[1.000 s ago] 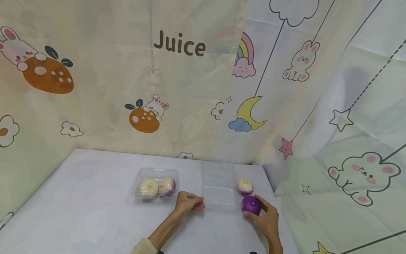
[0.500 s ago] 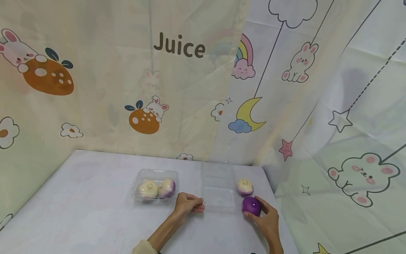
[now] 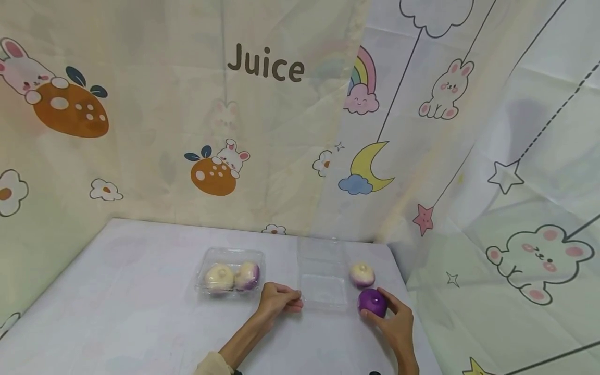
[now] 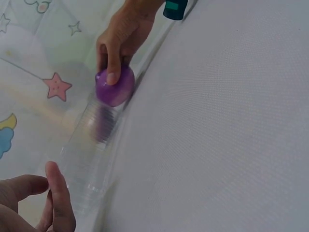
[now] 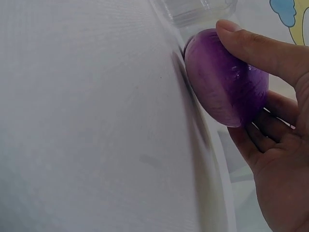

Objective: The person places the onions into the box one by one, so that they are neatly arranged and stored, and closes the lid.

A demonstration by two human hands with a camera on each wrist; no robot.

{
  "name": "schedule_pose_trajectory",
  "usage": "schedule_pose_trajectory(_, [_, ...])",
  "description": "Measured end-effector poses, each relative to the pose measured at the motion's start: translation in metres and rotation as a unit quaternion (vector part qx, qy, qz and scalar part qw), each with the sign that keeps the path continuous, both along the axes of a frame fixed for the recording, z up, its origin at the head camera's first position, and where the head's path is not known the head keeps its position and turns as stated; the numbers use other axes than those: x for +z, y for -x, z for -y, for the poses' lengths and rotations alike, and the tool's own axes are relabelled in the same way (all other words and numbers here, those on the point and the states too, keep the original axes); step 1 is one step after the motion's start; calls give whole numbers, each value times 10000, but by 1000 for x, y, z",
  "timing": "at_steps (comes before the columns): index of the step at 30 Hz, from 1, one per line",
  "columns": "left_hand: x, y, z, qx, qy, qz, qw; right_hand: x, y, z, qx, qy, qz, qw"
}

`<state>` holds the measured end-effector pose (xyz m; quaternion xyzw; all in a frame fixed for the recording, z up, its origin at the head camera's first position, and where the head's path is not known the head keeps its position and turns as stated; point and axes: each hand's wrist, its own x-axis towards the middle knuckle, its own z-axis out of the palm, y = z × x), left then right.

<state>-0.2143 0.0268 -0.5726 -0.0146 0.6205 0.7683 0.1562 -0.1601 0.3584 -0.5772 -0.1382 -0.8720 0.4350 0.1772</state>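
Observation:
My right hand (image 3: 396,320) grips a purple turnip (image 3: 373,303) that sits on the table's right side, thumb on its near side and fingers behind it. In the right wrist view this turnip (image 5: 224,79) fades from dark purple to a paler tone. Just behind it stands a cream turnip (image 3: 362,274) with a purple underside. An open clear plastic box (image 3: 323,291) lies left of both turnips, its lid folded back toward the wall. At that box's left edge, my left hand (image 3: 278,302) pinches the rim between thumb and fingers.
Left of my left hand stands another clear plastic box (image 3: 229,253), holding two cream-and-purple turnips (image 3: 220,277). A printed cloth (image 3: 281,130) hangs behind the white table (image 3: 140,291) and along its right side.
Both hands keep their places and holds. The purple turnip appears to have shifted very slightly, along with a small sway of the head view.

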Motion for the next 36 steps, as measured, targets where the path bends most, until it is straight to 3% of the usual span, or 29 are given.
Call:
schedule_pose_trajectory(23, [3, 2, -2, -4, -37, -12, 10000, 1, 1, 1, -105, 26, -360, 9993])
schedule_pose_trajectory(36, [-2, 2, 0, -35, -119, -16, 9999, 2, -1, 1, -27, 168, -579, 9982])
